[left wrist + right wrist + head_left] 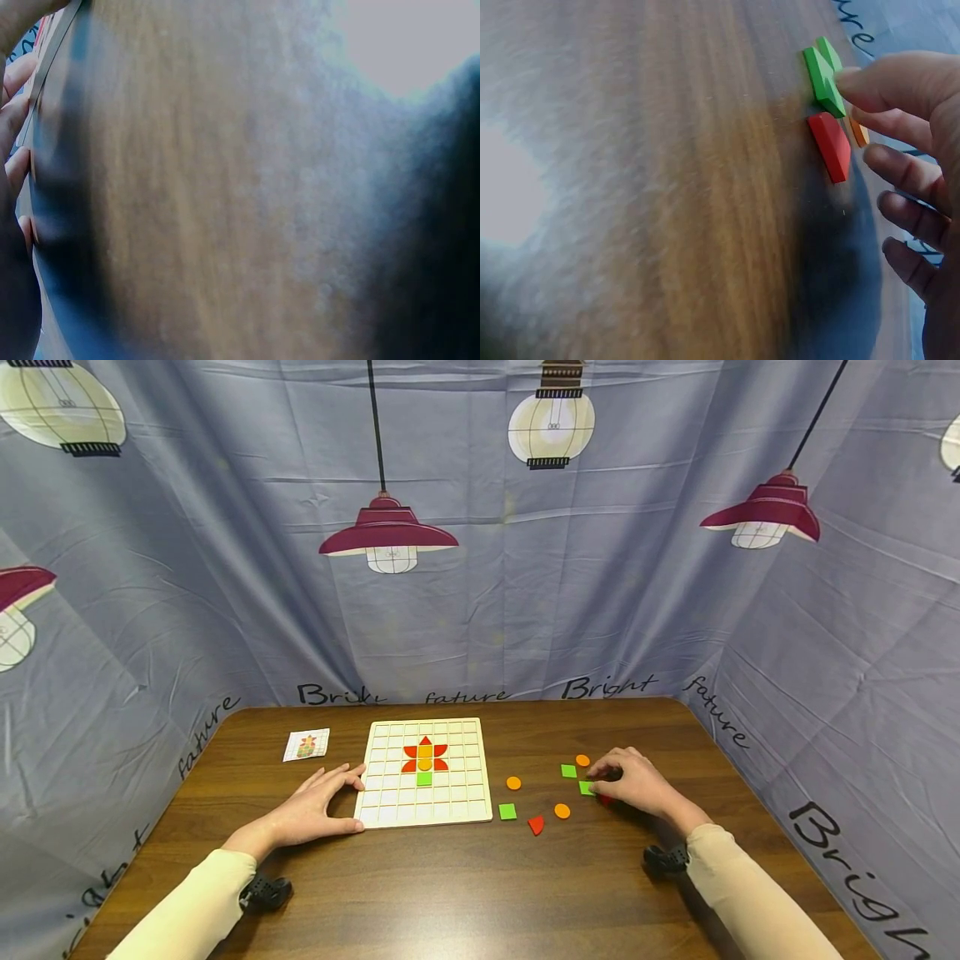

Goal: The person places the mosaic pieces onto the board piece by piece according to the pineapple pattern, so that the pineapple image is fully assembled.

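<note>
A cream gridded board (pixel 465 802) lies on the table. On it sit red pieces (pixel 439 750) around an orange square and an orange disc (pixel 425 764), with a green square (pixel 424 779) below. My left hand (pixel 318 807) rests against the board's left edge, thumb at the near corner and fingers spread farther up. My right hand (pixel 636 783) is over the loose pieces on the right. Its thumb touches or nearly touches a green square tile (pixel 823 84) lying on the table, the fingers loosely bent and apart from the thumb. A red piece (pixel 830 146) lies beside that tile, partly hidden in the head view.
Between board and right hand lie orange discs (pixel 513 783), green squares (pixel 507 812) and a red piece (pixel 536 825). A small picture card (pixel 306 745) showing a similar figure lies at the back left. A printed curtain (pixel 480 610) surrounds the brown table (pixel 450 893).
</note>
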`<state>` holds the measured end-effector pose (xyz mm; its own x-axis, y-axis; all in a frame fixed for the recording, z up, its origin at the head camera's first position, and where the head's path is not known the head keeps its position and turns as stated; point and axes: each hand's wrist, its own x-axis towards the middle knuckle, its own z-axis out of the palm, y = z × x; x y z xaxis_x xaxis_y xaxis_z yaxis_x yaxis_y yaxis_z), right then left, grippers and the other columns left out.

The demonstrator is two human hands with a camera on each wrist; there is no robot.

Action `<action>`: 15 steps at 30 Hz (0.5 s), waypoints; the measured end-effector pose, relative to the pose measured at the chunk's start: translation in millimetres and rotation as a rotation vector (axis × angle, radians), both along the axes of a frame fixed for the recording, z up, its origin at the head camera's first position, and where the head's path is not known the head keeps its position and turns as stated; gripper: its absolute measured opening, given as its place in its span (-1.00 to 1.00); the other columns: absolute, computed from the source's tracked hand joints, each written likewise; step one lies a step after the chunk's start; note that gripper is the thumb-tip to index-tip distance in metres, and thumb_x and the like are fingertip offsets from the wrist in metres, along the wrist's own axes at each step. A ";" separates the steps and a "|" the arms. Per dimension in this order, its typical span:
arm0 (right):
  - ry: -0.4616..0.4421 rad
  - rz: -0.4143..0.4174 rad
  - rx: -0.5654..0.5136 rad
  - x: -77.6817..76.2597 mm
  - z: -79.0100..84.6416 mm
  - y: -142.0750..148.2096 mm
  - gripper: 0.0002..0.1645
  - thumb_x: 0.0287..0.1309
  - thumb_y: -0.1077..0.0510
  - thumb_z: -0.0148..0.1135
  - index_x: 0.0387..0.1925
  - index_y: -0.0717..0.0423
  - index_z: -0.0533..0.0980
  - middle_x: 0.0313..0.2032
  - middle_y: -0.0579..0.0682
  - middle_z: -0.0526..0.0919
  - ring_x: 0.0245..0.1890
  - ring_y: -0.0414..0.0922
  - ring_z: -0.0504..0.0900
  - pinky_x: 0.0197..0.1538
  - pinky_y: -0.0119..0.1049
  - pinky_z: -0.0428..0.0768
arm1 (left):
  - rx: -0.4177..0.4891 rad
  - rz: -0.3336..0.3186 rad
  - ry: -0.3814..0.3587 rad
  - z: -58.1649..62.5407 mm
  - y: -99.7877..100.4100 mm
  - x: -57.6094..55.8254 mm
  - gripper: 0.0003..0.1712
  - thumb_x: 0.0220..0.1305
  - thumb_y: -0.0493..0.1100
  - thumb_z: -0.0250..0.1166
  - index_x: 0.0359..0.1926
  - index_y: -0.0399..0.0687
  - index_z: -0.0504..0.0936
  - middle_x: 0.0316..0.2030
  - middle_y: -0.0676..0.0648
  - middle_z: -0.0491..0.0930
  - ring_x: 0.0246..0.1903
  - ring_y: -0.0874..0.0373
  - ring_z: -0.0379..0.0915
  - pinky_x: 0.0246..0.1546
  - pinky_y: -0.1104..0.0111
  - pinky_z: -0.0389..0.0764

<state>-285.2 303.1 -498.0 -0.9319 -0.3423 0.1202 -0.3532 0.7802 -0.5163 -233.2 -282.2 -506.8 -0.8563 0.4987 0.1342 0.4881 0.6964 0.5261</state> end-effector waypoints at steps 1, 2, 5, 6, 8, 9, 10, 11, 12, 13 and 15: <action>0.000 -0.011 -0.014 -1.3 0.2 0.1 -0.77 0.09 -0.05 0.55 -0.21 -0.17 0.73 -0.25 -0.24 0.63 -0.12 -0.10 0.45 -0.05 -0.11 0.41 | 0.000 0.000 0.000 0.1 0.1 0.1 -0.38 0.12 0.28 0.50 0.04 0.10 0.51 0.49 -0.16 0.29 0.48 -0.31 0.08 0.45 -0.29 -0.15; 0.009 -0.019 -0.022 -2.8 0.3 0.3 -0.76 0.10 -0.04 0.54 -0.19 -0.14 0.73 -0.24 -0.22 0.64 -0.11 -0.08 0.45 -0.05 -0.10 0.41 | 0.000 0.000 -0.001 0.1 0.1 0.2 -0.38 0.12 0.28 0.50 0.04 0.10 0.52 0.49 -0.16 0.29 0.48 -0.31 0.08 0.45 -0.29 -0.15; 0.044 -0.050 -0.027 -7.8 -0.1 -0.3 -0.71 0.12 -0.02 0.53 -0.12 -0.06 0.73 -0.24 -0.15 0.63 -0.10 -0.05 0.46 -0.05 -0.09 0.41 | 0.002 0.001 -0.002 0.2 0.0 0.2 -0.38 0.11 0.28 0.51 0.04 0.10 0.52 0.49 -0.16 0.29 0.48 -0.31 0.08 0.45 -0.28 -0.15; 0.055 -0.059 -0.021 -9.5 -0.5 -0.6 -0.69 0.13 -0.02 0.52 -0.09 -0.04 0.73 -0.24 -0.14 0.63 -0.09 -0.04 0.46 -0.05 -0.09 0.41 | 0.002 0.001 -0.002 0.1 -0.1 0.2 -0.38 0.11 0.28 0.51 0.04 0.10 0.52 0.49 -0.15 0.29 0.48 -0.31 0.08 0.45 -0.28 -0.15; 0.066 -0.072 -0.014 -13.4 -1.5 -1.2 -0.63 0.16 -0.03 0.51 -0.03 -0.01 0.73 -0.22 -0.11 0.62 -0.09 -0.04 0.45 -0.07 -0.10 0.42 | 0.000 0.002 -0.003 -0.1 -0.3 0.0 -0.38 0.11 0.28 0.50 0.05 0.10 0.52 0.49 -0.15 0.29 0.48 -0.30 0.08 0.45 -0.28 -0.15; 0.062 -0.082 -0.015 -15.3 -1.9 -1.9 -0.61 0.16 -0.03 0.51 0.00 -0.01 0.72 -0.22 -0.11 0.62 -0.10 -0.05 0.44 -0.07 -0.12 0.41 | 0.000 0.002 -0.003 -0.3 -0.4 -0.1 -0.38 0.12 0.29 0.50 0.05 0.11 0.52 0.49 -0.15 0.29 0.48 -0.30 0.08 0.45 -0.28 -0.15; 0.057 -0.086 -0.017 -16.9 -2.3 -2.4 -0.60 0.17 -0.04 0.50 0.01 0.00 0.72 -0.22 -0.10 0.62 -0.10 -0.04 0.44 -0.08 -0.12 0.41 | 0.000 0.003 -0.005 -0.4 -0.5 -0.2 -0.38 0.12 0.29 0.50 0.05 0.11 0.52 0.49 -0.14 0.29 0.48 -0.30 0.08 0.46 -0.28 -0.15; 0.053 -0.089 -0.019 -18.3 -2.7 -2.9 -0.58 0.17 -0.05 0.50 0.03 0.00 0.72 -0.21 -0.09 0.62 -0.11 -0.04 0.44 -0.09 -0.13 0.41 | -0.001 0.003 -0.007 -0.6 -0.6 -0.3 -0.38 0.12 0.29 0.50 0.05 0.11 0.52 0.49 -0.14 0.29 0.49 -0.29 0.07 0.46 -0.28 -0.15; 0.050 -0.092 -0.018 -19.6 -3.2 -3.4 -0.58 0.17 -0.06 0.50 0.03 0.00 0.72 -0.21 -0.09 0.62 -0.11 -0.04 0.44 -0.09 -0.13 0.41 | -0.001 0.004 -0.008 -0.8 -0.7 -0.5 -0.38 0.12 0.29 0.50 0.05 0.12 0.52 0.50 -0.13 0.28 0.49 -0.29 0.07 0.46 -0.28 -0.16; 0.047 -0.094 -0.017 -20.9 -3.8 -4.1 -0.58 0.17 -0.07 0.50 0.03 0.00 0.73 -0.21 -0.09 0.63 -0.12 -0.04 0.44 -0.09 -0.13 0.41 | -0.001 0.005 -0.010 -0.9 -0.8 -0.6 -0.38 0.12 0.30 0.49 0.05 0.13 0.52 0.50 -0.13 0.28 0.49 -0.29 0.07 0.46 -0.27 -0.16; 0.041 -0.099 -0.016 -22.8 -4.6 -5.6 -0.57 0.17 -0.10 0.50 0.02 -0.01 0.73 -0.20 -0.09 0.64 -0.12 -0.04 0.44 -0.10 -0.13 0.41 | -0.001 0.005 -0.013 -1.1 -0.7 -0.9 -0.39 0.13 0.30 0.49 0.05 0.13 0.51 0.50 -0.13 0.28 0.49 -0.29 0.06 0.46 -0.27 -0.16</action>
